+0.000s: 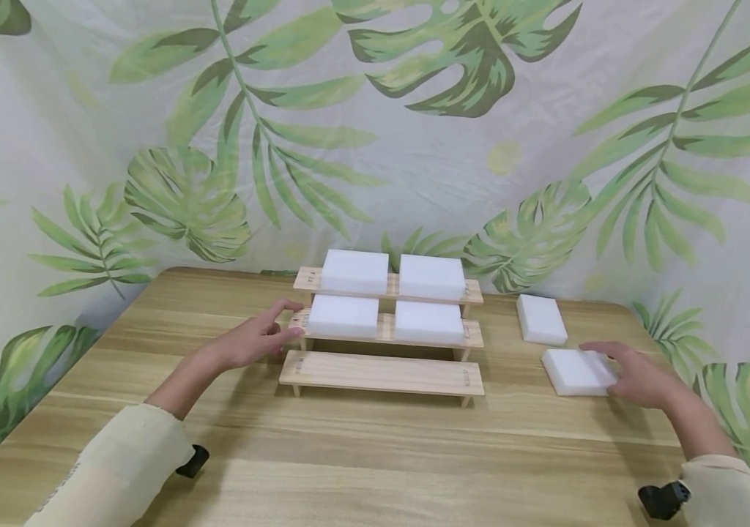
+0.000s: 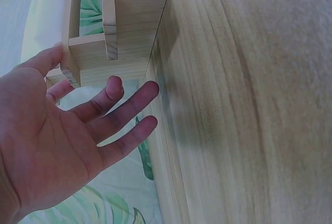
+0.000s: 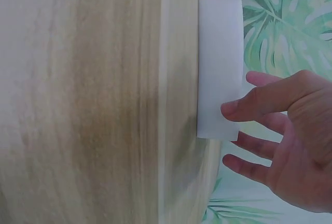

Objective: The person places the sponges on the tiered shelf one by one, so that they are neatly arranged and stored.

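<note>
While the left hand (image 1: 253, 342) pinches the end of the wooden stand's (image 1: 381, 371) middle tier (image 1: 386, 327), the right hand (image 1: 641, 373), far nearer, grips a white foam block (image 1: 578, 371) by its right end; its long side runs leftward from the thumb (image 3: 232, 111). It looks smooth, matte and square-edged.

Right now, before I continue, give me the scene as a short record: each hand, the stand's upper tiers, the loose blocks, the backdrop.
Left hand: pinches the left end of the middle tier of the wooden stand
Right hand: grips the near block at its right side
Top tier: two white blocks
Middle tier: two more
Far block: on the table, behind the near block
Backdrop: leaf-print sheet
</note>
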Motion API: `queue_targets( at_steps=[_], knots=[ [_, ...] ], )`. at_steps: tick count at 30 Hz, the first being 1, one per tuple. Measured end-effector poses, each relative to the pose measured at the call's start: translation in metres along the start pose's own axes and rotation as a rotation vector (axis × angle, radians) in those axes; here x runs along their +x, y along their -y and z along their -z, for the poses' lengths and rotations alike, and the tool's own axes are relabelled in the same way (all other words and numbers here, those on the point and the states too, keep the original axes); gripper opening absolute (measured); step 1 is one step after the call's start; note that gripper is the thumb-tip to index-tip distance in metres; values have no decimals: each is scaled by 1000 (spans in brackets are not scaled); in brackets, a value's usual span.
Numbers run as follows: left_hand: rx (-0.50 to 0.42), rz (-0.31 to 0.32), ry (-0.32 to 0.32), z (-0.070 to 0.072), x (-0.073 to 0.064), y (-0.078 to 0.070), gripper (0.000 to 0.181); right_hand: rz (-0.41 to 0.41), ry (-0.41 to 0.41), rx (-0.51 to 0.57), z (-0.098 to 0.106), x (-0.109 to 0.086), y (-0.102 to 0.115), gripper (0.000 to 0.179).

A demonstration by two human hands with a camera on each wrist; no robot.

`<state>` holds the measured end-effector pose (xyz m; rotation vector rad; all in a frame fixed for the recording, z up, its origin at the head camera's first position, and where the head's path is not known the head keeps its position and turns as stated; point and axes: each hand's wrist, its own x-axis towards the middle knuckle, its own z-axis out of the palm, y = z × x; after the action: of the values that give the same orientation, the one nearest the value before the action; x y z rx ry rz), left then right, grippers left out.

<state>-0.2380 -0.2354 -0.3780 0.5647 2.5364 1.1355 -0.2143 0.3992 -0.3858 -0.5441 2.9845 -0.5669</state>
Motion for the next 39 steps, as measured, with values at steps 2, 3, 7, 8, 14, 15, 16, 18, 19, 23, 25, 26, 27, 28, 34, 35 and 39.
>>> queue_targets(
  at_steps=[2, 3, 7, 8, 14, 15, 16, 18, 19, 23, 25, 26, 27, 28, 34, 35, 39],
  knots=[
    [-2, 2, -2, 0, 0, 0, 57, -6, 7, 3, 1, -1, 1, 70],
    [0, 2, -4, -1, 0, -1, 57, -9, 13, 3, 1, -1, 1, 69],
    [-2, 2, -6, -1, 0, -2, 56, -10, 25, 2, 4, -3, 4, 67],
    [-2, 1, -5, -1, 0, -2, 56, -8, 28, 3, 4, -4, 5, 66],
    [-3, -2, -3, -1, 0, -1, 57, 9, 29, 19, 8, -9, 14, 61],
    [-3, -2, -4, -1, 0, -1, 57, 19, 24, 21, 9, -9, 16, 60],
    [-2, -1, -4, -1, 0, -2, 57, 30, 20, 25, 9, -10, 18, 60],
    [0, 0, -5, -1, 0, -2, 57, 63, 9, 27, 11, -10, 23, 59],
    [1, 2, -6, -1, 0, -2, 57, 80, 4, 27, 12, -10, 25, 58],
    [3, 6, -5, -1, 0, -2, 57, 118, -2, 39, 15, -9, 34, 58],
    [3, 7, -4, -1, 0, -2, 57, 127, 1, 48, 17, -9, 39, 58],
    [2, 7, -3, -1, 0, -2, 57, 132, 2, 53, 18, -9, 42, 57],
    [1, 6, -3, -1, 0, -1, 58, 139, 1, 60, 19, -9, 44, 57],
    [2, 6, -3, -1, 0, -1, 58, 147, 3, 67, 20, -9, 46, 57],
    [-4, 2, -3, -1, 1, 0, 58, 217, -9, 111, 22, -8, 58, 56],
    [-4, 3, -3, -1, 1, 0, 58, 232, -13, 113, 22, -8, 60, 56],
    [-4, 2, -3, -1, 0, 1, 59, 279, -22, 112, 20, -7, 67, 56]
  ],
)
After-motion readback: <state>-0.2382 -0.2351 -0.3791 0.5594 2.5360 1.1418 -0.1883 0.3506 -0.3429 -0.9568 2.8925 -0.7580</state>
